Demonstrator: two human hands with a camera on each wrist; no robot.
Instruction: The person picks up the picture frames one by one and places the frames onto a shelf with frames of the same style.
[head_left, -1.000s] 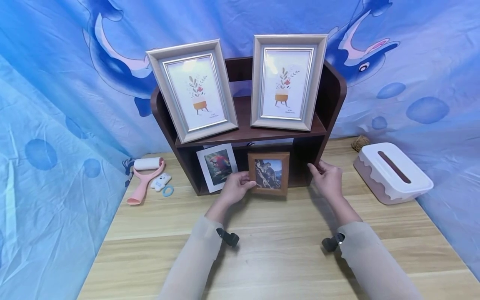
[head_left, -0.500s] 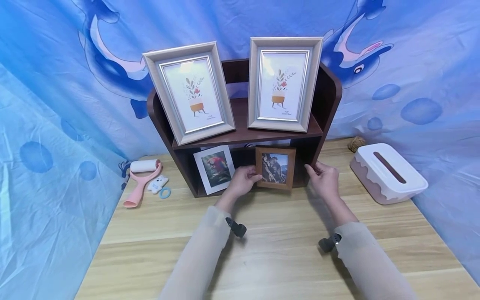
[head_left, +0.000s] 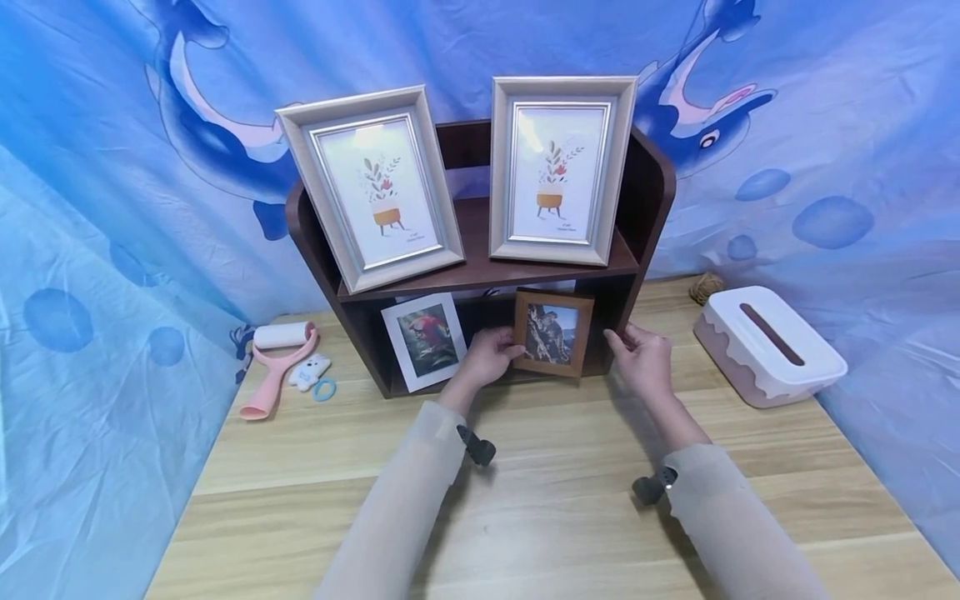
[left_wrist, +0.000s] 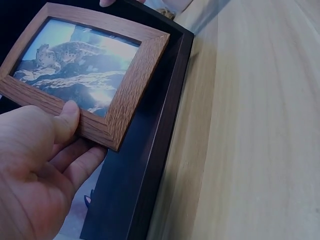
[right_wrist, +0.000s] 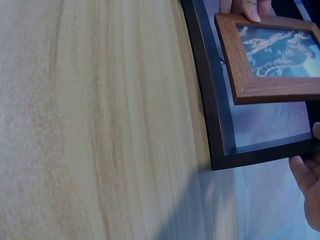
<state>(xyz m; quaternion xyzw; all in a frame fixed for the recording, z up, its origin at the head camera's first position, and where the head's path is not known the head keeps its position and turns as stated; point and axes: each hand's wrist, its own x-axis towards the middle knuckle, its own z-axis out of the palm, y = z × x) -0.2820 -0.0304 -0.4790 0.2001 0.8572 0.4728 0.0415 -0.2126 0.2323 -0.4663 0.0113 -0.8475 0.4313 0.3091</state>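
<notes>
My left hand [head_left: 486,358] pinches the left edge of a brown wooden photo frame [head_left: 553,335], thumb on the front and fingers behind. The frame shows a spotted big cat on rocks and stands slightly tilted at the right of the lower compartment of a dark brown shelf [head_left: 477,227]. In the left wrist view, the thumb presses on the wooden border [left_wrist: 135,80]. My right hand [head_left: 647,362] holds the front edge of the shelf's right side panel between thumb and fingers [right_wrist: 301,175]. Left of my left hand, a white-bordered parrot picture [head_left: 426,340] leans in the lower compartment.
Two large silver-beige photo frames [head_left: 375,187] with plant prints stand on the upper shelf. A pink lint roller [head_left: 279,367], a white bear-shaped item [head_left: 309,372] and a blue ring [head_left: 324,390] lie left. A tissue box [head_left: 771,346] and twine ball [head_left: 707,288] sit right.
My left hand has carried the wooden frame rightward and a little farther back in the lower compartment. My right hand stays at the side panel. The head view has shifted slightly.
</notes>
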